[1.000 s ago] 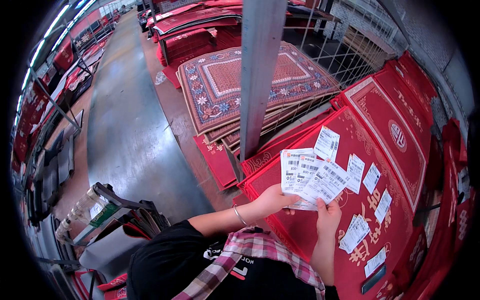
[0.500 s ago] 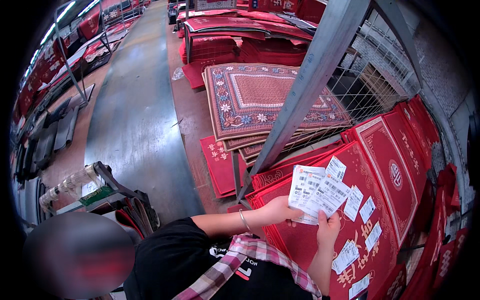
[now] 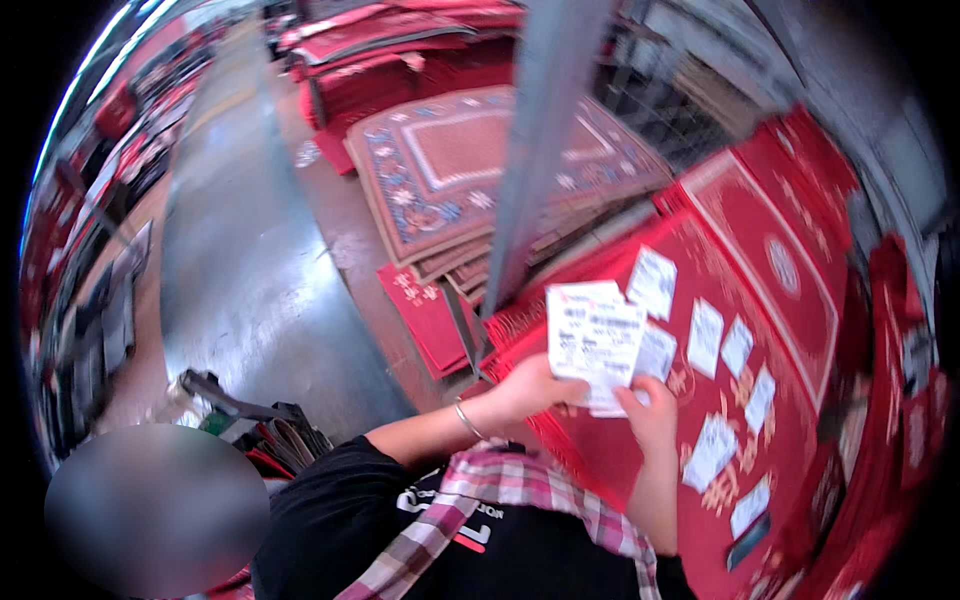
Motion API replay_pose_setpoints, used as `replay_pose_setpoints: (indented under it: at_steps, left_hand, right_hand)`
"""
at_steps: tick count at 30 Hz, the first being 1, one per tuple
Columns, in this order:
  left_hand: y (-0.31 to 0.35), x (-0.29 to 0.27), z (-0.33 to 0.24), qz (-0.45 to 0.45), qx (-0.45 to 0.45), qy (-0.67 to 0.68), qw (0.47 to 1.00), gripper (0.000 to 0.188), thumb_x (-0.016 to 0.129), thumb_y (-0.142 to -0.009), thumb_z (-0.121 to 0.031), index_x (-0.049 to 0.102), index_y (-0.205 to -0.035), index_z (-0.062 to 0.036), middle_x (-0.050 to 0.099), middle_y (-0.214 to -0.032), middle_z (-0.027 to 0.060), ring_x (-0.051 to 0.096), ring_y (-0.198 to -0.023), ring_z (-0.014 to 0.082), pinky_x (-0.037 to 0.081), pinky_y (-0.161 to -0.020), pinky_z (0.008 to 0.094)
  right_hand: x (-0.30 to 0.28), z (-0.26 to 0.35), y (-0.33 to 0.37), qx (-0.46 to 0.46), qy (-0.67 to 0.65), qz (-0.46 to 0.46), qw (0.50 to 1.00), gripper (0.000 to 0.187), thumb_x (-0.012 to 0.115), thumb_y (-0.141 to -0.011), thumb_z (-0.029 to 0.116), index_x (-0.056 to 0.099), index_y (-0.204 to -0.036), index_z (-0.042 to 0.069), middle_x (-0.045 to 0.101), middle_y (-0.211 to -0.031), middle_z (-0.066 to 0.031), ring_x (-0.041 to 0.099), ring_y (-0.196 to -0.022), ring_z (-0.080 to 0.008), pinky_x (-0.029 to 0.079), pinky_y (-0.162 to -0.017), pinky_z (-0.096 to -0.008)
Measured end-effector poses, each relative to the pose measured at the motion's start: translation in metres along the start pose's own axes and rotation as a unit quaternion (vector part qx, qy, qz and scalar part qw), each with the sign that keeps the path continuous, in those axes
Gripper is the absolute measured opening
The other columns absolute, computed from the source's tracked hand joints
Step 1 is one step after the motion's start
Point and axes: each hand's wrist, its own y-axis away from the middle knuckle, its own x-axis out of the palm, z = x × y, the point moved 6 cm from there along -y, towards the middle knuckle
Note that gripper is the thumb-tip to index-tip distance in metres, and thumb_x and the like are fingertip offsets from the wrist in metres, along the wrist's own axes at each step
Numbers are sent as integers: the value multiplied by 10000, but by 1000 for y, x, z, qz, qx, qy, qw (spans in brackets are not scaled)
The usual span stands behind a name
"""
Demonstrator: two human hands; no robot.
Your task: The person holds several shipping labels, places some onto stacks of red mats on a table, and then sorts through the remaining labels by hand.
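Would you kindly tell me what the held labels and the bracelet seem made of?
The held labels look like matt white paper: thin and printed. The bracelet is probably smooth metal, judging by its silvery sheen, though blur leaves this open.

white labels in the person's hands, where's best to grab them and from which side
Probably pinch the white labels at the upper edge, coming from the side away from the person: the left hand and right hand grip near the bottom, leaving the flat, thin tops uncovered by fingers.
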Motion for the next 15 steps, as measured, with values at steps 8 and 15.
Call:
replay_pose_setpoints:
  at_steps: [8,15]
  left_hand:
    - [7,0,25,-49,-38,66,996,169,502,-823,-52,519,-964,40,592,-806,94,554,-598,138,460,-530,231]
    - [-1,7,37,-74,-79,55,993,178,518,-816,-72,516,-957,36,588,-779,93,542,-564,141,435,-487,233]
  right_hand:
    - [44,-38,23,77,-189,55,977,213,545,-818,117,519,-974,-25,584,-915,-67,532,-838,-113,435,-747,-267]
    - [25,-39,35,69,-167,6,983,237,562,-799,192,532,-910,-15,591,-829,-152,587,-774,-225,452,-668,-315]
